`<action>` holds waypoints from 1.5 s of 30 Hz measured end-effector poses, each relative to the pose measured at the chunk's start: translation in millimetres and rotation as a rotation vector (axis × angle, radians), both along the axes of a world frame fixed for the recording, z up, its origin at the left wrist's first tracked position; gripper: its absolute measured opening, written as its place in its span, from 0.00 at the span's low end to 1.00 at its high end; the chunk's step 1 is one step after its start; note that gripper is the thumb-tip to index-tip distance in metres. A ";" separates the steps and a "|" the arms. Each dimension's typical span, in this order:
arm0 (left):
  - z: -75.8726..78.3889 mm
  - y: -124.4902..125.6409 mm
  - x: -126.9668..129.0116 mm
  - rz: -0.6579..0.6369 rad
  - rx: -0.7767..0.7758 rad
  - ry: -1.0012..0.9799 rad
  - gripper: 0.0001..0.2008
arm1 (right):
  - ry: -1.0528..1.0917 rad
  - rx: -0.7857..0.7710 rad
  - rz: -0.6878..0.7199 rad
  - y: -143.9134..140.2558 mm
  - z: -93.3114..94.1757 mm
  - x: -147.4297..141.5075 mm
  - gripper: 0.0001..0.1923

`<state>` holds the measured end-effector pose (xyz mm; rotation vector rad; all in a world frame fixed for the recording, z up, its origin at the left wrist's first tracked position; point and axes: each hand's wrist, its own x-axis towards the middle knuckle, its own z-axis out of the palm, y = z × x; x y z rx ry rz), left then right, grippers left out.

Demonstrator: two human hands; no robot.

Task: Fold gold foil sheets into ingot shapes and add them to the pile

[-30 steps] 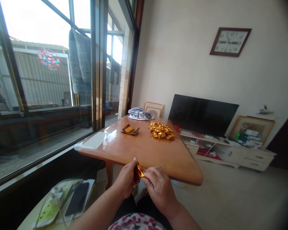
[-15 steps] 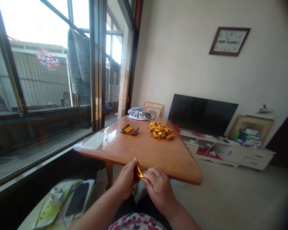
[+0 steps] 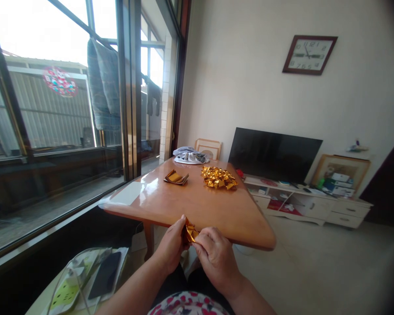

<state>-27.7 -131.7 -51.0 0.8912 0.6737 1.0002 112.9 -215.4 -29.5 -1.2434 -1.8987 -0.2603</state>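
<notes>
Gold foil paper [image 3: 189, 232] sits pinched between both hands just at the near edge of the tabletop [image 3: 197, 205], above the person's lap; further back on the glossy wooden surface lie a heap of folded gold pieces [image 3: 219, 178], a small stack of gold sheets [image 3: 176, 177] and a bundled cloth [image 3: 189, 155]; sliding glass doors run along the left, a dark television [image 3: 274, 153] stands on a white cabinet [image 3: 315, 205] against the far wall, and a wall clock [image 3: 309, 54] hangs above it; the left hand [image 3: 170, 245] grips the foil with thumb and fingers closed on it; the right hand [image 3: 215, 258] clasps its other end, fingers curled; a phone [image 3: 105, 275] lies on a low stand at lower left; the clock's numerals are too small to read surely.
</notes>
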 end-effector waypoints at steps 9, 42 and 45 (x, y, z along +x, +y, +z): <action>-3.1 -9.3 2.8 -0.029 0.042 0.021 0.26 | -0.054 0.037 -0.164 5.9 -8.2 -0.6 0.10; 17.5 -15.6 -1.2 -0.104 0.052 0.181 0.12 | 0.662 -0.338 -0.037 16.9 -4.0 12.0 0.06; 19.1 -15.0 -4.1 -0.179 0.102 0.130 0.09 | 0.655 -0.323 -0.053 17.8 -5.0 11.9 0.05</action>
